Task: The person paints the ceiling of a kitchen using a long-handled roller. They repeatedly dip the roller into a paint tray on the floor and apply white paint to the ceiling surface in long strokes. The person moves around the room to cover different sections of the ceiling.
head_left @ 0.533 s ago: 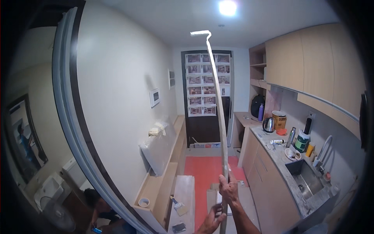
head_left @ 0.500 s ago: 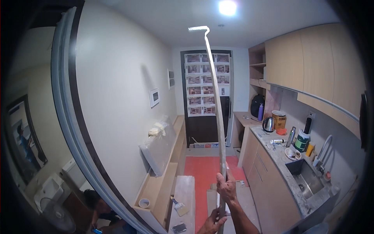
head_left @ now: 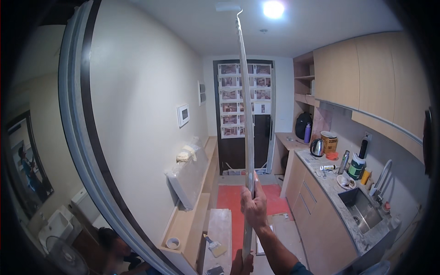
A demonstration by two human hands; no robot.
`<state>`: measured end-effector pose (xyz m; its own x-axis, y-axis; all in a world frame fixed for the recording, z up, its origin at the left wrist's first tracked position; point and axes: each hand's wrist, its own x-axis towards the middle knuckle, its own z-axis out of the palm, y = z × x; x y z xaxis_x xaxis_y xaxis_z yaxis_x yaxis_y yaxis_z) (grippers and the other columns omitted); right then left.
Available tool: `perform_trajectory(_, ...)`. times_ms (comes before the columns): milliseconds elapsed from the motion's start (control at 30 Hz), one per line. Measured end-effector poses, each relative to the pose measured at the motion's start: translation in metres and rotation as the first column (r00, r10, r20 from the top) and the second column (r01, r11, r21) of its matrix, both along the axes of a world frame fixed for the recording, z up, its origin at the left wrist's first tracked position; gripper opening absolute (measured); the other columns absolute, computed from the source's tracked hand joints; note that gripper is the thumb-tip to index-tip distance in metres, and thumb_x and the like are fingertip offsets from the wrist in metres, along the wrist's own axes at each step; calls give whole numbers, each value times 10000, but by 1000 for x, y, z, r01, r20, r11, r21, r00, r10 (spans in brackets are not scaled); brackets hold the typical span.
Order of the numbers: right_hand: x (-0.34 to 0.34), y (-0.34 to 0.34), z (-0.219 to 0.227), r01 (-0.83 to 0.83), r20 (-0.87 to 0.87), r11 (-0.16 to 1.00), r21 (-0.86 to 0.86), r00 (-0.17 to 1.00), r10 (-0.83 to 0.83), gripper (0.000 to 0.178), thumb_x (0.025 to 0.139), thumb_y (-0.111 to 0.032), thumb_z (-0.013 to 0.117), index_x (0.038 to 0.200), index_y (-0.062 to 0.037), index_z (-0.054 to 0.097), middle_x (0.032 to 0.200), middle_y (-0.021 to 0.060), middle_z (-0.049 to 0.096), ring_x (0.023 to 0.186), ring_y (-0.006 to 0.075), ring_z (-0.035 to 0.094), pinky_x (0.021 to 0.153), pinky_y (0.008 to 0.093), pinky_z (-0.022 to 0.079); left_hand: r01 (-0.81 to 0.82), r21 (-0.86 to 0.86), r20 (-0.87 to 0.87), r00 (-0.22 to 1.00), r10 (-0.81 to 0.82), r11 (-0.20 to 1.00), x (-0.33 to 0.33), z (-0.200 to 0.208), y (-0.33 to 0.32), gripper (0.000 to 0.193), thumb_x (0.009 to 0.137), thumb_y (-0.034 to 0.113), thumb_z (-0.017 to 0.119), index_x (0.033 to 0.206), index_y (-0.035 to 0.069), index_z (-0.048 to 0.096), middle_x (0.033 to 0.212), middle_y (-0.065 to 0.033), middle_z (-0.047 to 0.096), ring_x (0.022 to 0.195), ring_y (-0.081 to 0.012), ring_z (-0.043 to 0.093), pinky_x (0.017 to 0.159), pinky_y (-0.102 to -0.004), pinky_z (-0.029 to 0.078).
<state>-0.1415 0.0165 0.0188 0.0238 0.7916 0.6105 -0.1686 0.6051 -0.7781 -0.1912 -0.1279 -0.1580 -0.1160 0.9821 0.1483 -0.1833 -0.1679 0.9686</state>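
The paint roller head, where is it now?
In the head view, the roller head is at top centre, by the ceiling, left of the lit ceiling light, atop the pole in the right hand.

Ceiling light: single, blown-out white, haloed. Left wall: bright, softly shaded. Bathroom mirror: dim surroundings. Sink, countertop's near end: dull glints. Roller head: pale, indistinct. Door frame: lens-bowed. Corners: black vignette.
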Motion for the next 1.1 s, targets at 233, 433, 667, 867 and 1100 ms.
perform_trajectory(233,-16,74,54,-172,-79,985,21,982,173,566,1007,-142,511,1529,-85,299,722,-65,434,539,16,395,448,192,337,-5,311,-285,953,98,950,-24,51,82,337,994,340,595,1013,6,557,853,-138,600,776,-229,585,720,-371,465)
perform_trajectory(433,-24,167,85,-314,-123,949,-35,943,308,267,1019,-213,533,1249,-97,461,786,-16,467,541,62,451,439,222,378,18,307,-137,990,25,951,-37,88,155,353,1002,363,584,937,17,555,709,-32,503,678,-146,487,624,-329,415)
perform_trajectory(667,-37,252,125,-305,-39,950,-69,952,303,149,1022,-227,541,1007,-100,464,788,-6,462,599,82,478,480,239,423,74,304,-50,997,-62,950,-56,132,231,389,1004,415,573,840,70,496,639,22,468,513,-62,421,450,-257,344)
perform_trajectory(867,-42,313,148,-375,-89,925,-67,925,369,241,986,-177,570,1150,-52,446,753,16,493,594,114,519,495,288,452,121,317,55,988,-145,941,-57,162,275,346,1015,396,557,899,93,437,632,59,420,500,-26,403,412,-216,327)
perform_trajectory(1100,-30,376,179,-488,-221,855,-174,866,450,232,946,-178,625,1035,-69,441,761,0,463,602,92,468,485,278,429,153,316,67,981,-183,936,-49,179,308,319,1017,369,562,924,90,437,642,60,404,497,-26,382,435,-207,335)
